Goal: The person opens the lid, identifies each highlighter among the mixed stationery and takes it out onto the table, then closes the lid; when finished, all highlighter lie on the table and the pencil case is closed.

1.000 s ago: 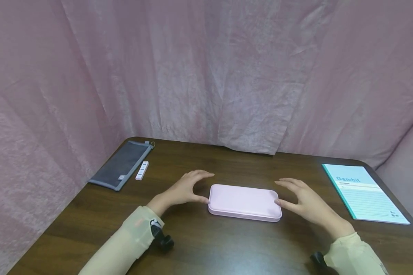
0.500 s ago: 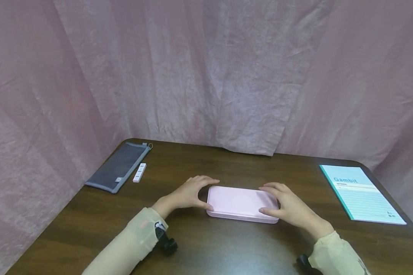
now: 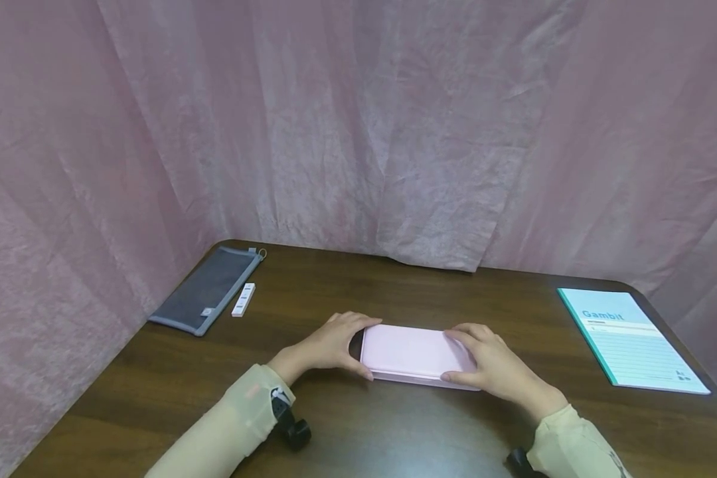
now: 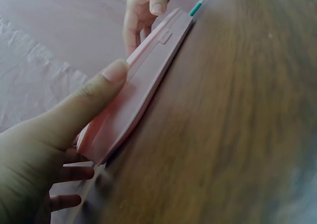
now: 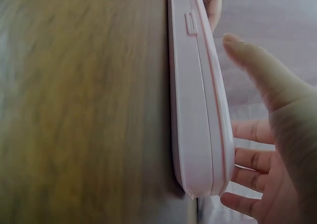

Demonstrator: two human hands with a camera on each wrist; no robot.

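Note:
A flat pink pencil case [image 3: 412, 352] with rounded corners and a small front latch [image 5: 191, 23] lies closed on the wooden table. My left hand [image 3: 336, 345] spans its left end, thumb on the front edge and index fingertip at the back corner. In the left wrist view the left thumb [image 4: 99, 87] presses along the lid's edge; the other fingers reach behind the end. At the right end, my right hand [image 3: 490, 365] reaches over the case with fingers spread. The right thumb [image 5: 252, 65] stands slightly off the lid edge in the right wrist view.
A grey mesh zip pouch [image 3: 209, 289] lies at the table's back left, with a small white bar [image 3: 243, 300] beside it. A teal-and-white notebook [image 3: 633, 342] lies at the right edge. Pink curtains [image 3: 358, 133] hang behind the table [image 3: 346, 438].
Both hands have closed in on the pencil case. The right hand has moved left over its right end, and the left hand has moved slightly right to its left end.

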